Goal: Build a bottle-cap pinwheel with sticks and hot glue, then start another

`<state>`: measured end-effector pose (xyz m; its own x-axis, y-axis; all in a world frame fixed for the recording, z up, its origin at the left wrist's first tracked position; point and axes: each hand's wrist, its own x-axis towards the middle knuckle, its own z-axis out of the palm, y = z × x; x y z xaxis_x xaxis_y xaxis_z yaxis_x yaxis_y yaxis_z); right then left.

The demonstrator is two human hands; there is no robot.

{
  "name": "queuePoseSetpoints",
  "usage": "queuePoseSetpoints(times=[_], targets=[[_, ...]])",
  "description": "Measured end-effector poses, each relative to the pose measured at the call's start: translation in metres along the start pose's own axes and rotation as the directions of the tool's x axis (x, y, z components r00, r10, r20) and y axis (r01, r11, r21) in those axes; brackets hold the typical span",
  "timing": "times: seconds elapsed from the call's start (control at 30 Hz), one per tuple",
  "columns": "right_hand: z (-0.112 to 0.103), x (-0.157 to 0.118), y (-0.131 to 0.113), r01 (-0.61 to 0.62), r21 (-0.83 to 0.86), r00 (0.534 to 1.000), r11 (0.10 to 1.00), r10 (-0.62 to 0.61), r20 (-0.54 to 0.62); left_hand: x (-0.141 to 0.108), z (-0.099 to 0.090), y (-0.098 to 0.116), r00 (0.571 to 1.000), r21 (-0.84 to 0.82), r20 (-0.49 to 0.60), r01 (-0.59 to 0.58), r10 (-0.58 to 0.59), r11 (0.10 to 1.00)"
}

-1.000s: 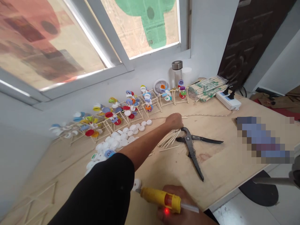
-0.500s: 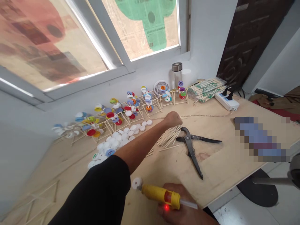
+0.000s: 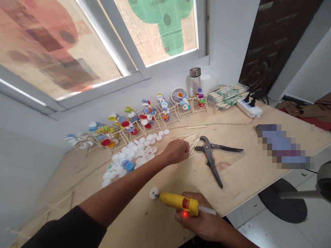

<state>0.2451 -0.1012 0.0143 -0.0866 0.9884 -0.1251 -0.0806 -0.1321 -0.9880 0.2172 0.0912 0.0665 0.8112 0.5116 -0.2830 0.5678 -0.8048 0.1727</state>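
My right hand (image 3: 200, 218) is wrapped round a yellow glue gun (image 3: 172, 200) with a glue stick in its rear and a red light lit. The gun's nozzle is at a white bottle cap (image 3: 154, 193) with a hole in its middle, lying on the table. My left hand (image 3: 177, 151) is closed, its fingertips turned away, at the near left side of a pile of short wooden sticks (image 3: 191, 138). Whatever its fingers hold is hidden. Black pliers (image 3: 210, 158) lie with handles spread just right of the sticks.
White bottle caps (image 3: 133, 151) are heaped left of my left arm. Stick frames with coloured cap wheels (image 3: 147, 115) line the wall, near a small fan (image 3: 178, 94) and a glass bottle (image 3: 195, 81). Packaged sticks (image 3: 227, 97) and a power strip (image 3: 249, 108) lie at the back right.
My left hand has drawn back toward me and to the left from the far end of the stick pile. My right hand keeps the glue gun at the cap.
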Motion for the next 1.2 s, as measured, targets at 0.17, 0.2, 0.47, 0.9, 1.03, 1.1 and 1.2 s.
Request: queuePoseSetpoints(times=[0.17,0.2,0.47,0.9,1.03,1.1,1.2], targets=[[0.002,-0.001,0.001,0.005,0.009,1.000,1.000,-0.005,-0.028,-0.004,0.004,0.002,0.998,0.038,0.060,-0.010,0.007,0.999],[0.002,-0.001,0.001,0.002,0.008,1.000,1.000,-0.001,-0.029,-0.002,0.004,0.002,0.999,0.047,0.032,0.017,-0.019,0.999],[0.000,-0.001,0.001,0.005,-0.007,1.000,1.000,-0.005,-0.021,0.021,0.011,-0.004,0.988,0.134,-0.046,0.154,-0.149,0.979],[-0.001,0.000,-0.002,-0.029,0.001,1.000,1.000,0.029,0.004,0.030,0.014,-0.013,0.987,0.139,-0.065,0.156,-0.148,0.978],[-0.001,0.000,-0.001,-0.023,0.001,1.000,1.000,0.023,-0.008,0.032,0.016,-0.013,0.992,0.119,-0.067,0.118,-0.111,0.986],[0.000,0.000,0.001,-0.021,0.004,1.000,1.000,0.021,-0.004,0.033,0.016,-0.012,0.993,0.113,-0.063,0.111,-0.104,0.987],[0.000,0.000,0.003,-0.021,0.016,1.000,1.000,0.021,-0.002,0.036,0.016,-0.009,0.992,0.109,-0.053,0.118,-0.113,0.987]])
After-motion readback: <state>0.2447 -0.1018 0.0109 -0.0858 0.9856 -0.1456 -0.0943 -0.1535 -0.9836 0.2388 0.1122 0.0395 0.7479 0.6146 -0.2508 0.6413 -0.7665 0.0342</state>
